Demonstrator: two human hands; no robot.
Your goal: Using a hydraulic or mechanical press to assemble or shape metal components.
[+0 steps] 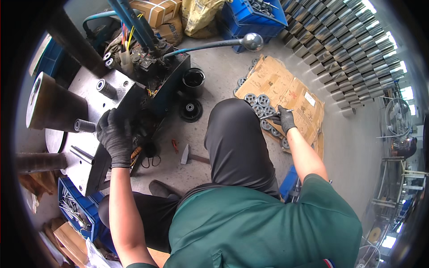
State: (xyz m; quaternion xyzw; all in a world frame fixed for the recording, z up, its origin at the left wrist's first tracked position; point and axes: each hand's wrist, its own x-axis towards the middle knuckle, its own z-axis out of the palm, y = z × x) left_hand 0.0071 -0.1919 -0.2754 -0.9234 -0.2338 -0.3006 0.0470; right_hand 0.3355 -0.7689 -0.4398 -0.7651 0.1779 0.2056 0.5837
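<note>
My left hand (115,136), in a dark glove, is at the edge of the press's metal table (87,176). Its fingers are bent together, and what lies under them is hidden. Close beside it lies a short metal cylinder with a bearing-like end (84,126); another such piece (106,88) stands farther back on the table. My right hand (284,119), gloved too, is closed around a thin metal rod (269,116) that sticks out to both sides. Below that hand, several grey spoked wheels (263,100) lie along a flattened cardboard sheet (286,82).
A lever with a ball end (252,42) reaches out from the press. A hammer (185,154) and a black round part (191,110) lie on the floor. Blue bins (254,18) stand behind; another blue bin (91,219) holds metal rods. Stacked metal tubes (339,49) line the right.
</note>
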